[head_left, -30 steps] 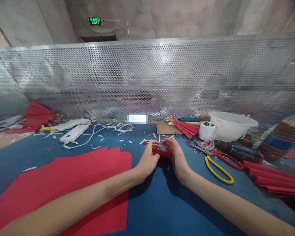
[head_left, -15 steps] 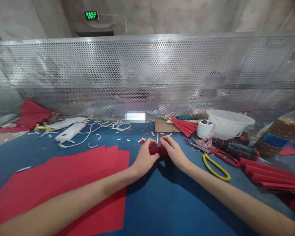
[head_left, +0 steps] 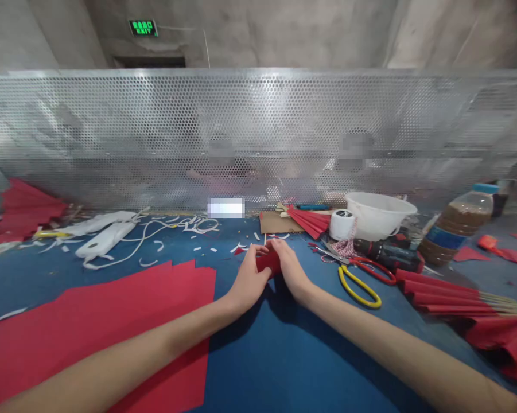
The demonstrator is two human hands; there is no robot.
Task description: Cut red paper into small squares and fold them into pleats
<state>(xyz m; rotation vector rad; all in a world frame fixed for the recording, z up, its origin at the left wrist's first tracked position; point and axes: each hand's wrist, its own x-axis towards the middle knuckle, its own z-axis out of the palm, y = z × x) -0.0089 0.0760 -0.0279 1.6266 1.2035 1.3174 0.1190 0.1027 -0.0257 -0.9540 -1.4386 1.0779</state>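
Between my two hands is a small piece of folded red paper (head_left: 267,260), held just above the blue tabletop (head_left: 249,355). My left hand (head_left: 247,279) is closed on its left side, thumb at the near face and fingers behind. My right hand (head_left: 290,271) closes round the right end and hides much of it. How the folds lie cannot be made out. Left of my hands lies a stack of flat red paper sheets (head_left: 146,298), partly under my left forearm. Scissors (head_left: 359,291) with yellow and red handles rest right of my right hand.
Pleated red paper fans (head_left: 443,295) lie at the right. Behind the scissors are a dark power drill (head_left: 389,254), a white string spool (head_left: 342,225), a white bowl (head_left: 376,215) and a bottle (head_left: 458,226). A power strip (head_left: 105,240), cables and paper scraps lie back left, before a perforated metal screen (head_left: 258,126).
The view has swung a little to the right. My hands have drawn closer together round the red paper, and less of its width shows between them.
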